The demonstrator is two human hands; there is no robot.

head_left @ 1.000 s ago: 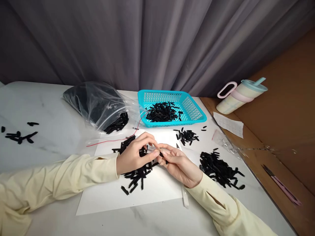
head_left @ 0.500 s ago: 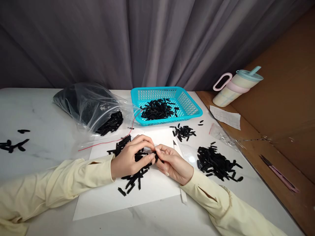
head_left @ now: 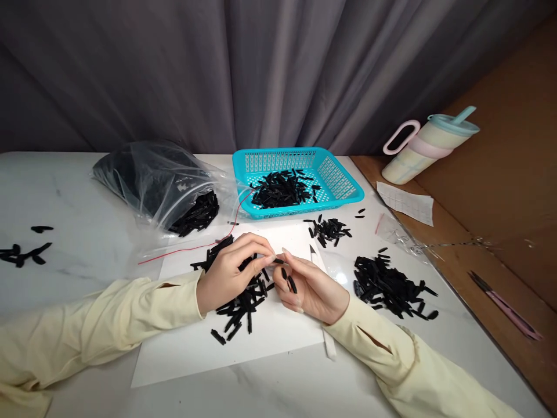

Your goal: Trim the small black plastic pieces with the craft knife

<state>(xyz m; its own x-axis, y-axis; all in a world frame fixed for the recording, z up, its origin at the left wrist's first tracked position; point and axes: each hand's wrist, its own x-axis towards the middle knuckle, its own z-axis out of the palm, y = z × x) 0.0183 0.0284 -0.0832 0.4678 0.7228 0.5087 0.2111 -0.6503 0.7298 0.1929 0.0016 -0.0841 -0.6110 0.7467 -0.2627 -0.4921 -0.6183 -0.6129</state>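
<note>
My left hand [head_left: 232,273] pinches one end of a small black strip [head_left: 279,261] between thumb and fingertips. The thumb of my right hand [head_left: 315,284] meets that strip's other end. Several more black strips [head_left: 292,284] lie against the curled fingers of my right hand. Below both hands a loose pile of black strips [head_left: 243,307] covers part of a white sheet of paper [head_left: 174,348]; my left hand hides some of it. The strips are slim and pointed or jagged; their exact kind I cannot tell.
A turquoise basket [head_left: 342,201] holds black strips, beside a clear zip bag [head_left: 152,180] full of them. To the right lie a small heap [head_left: 331,230] and a larger heap [head_left: 387,284]. A tumbler [head_left: 418,154] and pink-handled tweezers [head_left: 505,305] are at the far right.
My fingertips have parted slightly, so the strip between them now shows. My right hand has turned more open, exposing the strips in its fingers. The view has shifted a little.
</note>
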